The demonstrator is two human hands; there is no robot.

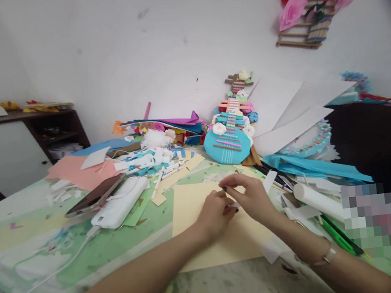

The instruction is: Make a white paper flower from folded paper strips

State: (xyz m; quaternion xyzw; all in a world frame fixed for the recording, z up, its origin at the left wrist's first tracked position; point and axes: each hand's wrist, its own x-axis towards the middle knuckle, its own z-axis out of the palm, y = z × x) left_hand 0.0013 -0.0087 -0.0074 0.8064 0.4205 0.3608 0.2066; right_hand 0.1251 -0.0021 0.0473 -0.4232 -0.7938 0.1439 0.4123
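Over a cream sheet of paper (190, 222) on the table, my two hands meet. My left hand (214, 216) is closed, with a small white paper strip (236, 205) showing at its fingertips. My right hand (252, 196) is just to the right, thumb and forefinger pinched above the left hand's fingers; whatever is in that pinch is too small or hidden to make out. Another white strip (270, 180) sticks up beyond the right hand. A scrap of white paper (273, 249) lies by the sheet's lower right corner, under the right forearm.
Left of the sheet lie a white power bank (120, 202) with a cable, a phone (95, 195) and paper scraps (154, 158). A blue paper guitar-shaped craft (227, 145) leans on the wall behind. Scissors (287, 206), a white roll (316, 201) and a green cutter (339, 233) lie right.
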